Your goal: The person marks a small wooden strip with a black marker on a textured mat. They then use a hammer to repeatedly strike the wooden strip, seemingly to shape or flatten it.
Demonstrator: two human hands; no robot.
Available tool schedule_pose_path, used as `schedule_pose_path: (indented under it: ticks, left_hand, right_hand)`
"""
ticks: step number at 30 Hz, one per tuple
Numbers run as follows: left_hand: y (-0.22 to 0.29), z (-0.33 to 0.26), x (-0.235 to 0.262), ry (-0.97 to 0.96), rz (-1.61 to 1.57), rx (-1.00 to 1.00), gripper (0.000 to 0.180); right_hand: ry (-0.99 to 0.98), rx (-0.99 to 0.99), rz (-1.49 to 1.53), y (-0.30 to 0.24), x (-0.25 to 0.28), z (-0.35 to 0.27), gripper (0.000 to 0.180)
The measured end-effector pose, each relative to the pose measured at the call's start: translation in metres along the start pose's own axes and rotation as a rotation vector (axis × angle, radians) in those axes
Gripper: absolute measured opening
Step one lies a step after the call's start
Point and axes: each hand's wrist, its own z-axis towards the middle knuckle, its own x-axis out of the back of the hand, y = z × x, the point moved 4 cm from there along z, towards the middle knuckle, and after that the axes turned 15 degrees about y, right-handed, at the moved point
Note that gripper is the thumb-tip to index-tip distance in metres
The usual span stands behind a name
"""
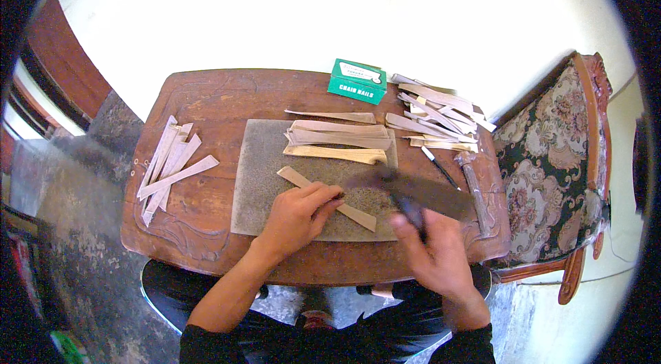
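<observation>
My left hand (303,216) is closed over a thin pale wooden slat (358,216) lying diagonally on a grey speckled slab (260,178). Its thumb and forefinger pinch together above the slat; a small dark spot shows at their tips, too small to name. In my right hand (441,250) is a tool with a dark handle and a broad dark flat part (441,196), blurred by motion. That tool is held above the slab's right side, its tip close to my left fingertips. Several more slats (337,133) lie side by side on the slab's far part.
The slab lies on a carved brown wooden table (206,99). Several slats (169,168) are piled at the left, and a larger heap (441,112) at the far right. A green box (357,80), a marker (441,168) and a hammer (475,192) are there too. A floral chair (544,164) stands right.
</observation>
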Motion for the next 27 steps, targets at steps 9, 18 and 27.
schedule_pose_path:
  ticks: [9,18,27]
  left_hand:
    - [-0.002,0.000,-0.002,0.016,-0.016,-0.009,0.017]
    - [-0.002,0.000,-0.002,0.017,-0.006,-0.001,0.015]
    - [-0.002,0.000,-0.002,0.020,-0.029,-0.013,0.019]
  right_hand:
    - [0.126,0.053,0.120,-0.005,0.013,0.005,0.029]
    - [-0.055,-0.031,0.092,-0.006,0.001,0.004,0.028]
    - [-0.052,-0.025,0.082,0.001,0.000,0.004,0.029]
